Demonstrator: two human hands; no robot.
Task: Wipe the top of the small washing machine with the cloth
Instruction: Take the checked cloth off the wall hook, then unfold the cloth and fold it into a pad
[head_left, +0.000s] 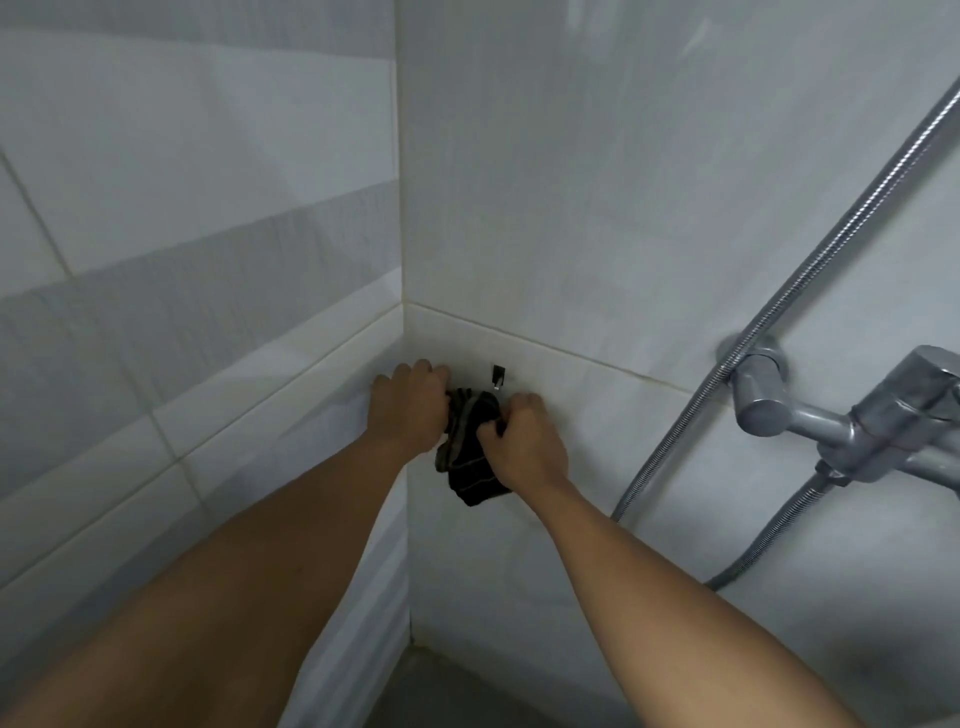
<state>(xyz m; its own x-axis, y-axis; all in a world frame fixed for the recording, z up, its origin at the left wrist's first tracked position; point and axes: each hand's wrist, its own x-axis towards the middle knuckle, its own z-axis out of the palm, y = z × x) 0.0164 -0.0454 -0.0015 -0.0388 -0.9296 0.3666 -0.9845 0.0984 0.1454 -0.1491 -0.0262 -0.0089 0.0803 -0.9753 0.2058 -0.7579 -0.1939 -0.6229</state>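
A small dark cloth (474, 467) with pale stripes hangs between both my hands, close to the tiled wall in the corner. My left hand (410, 405) grips its upper left part. My right hand (524, 441) pinches its upper right part. Just above the cloth a small metal hook (497, 376) is fixed to the wall; the cloth's top edge is right below it. The washing machine is not in view.
Two white tiled walls (597, 208) meet in the corner ahead. A chrome shower mixer tap (852, 415) juts out at the right, with a metal hose (810, 270) running diagonally up and another looping down. Grey floor shows at the bottom.
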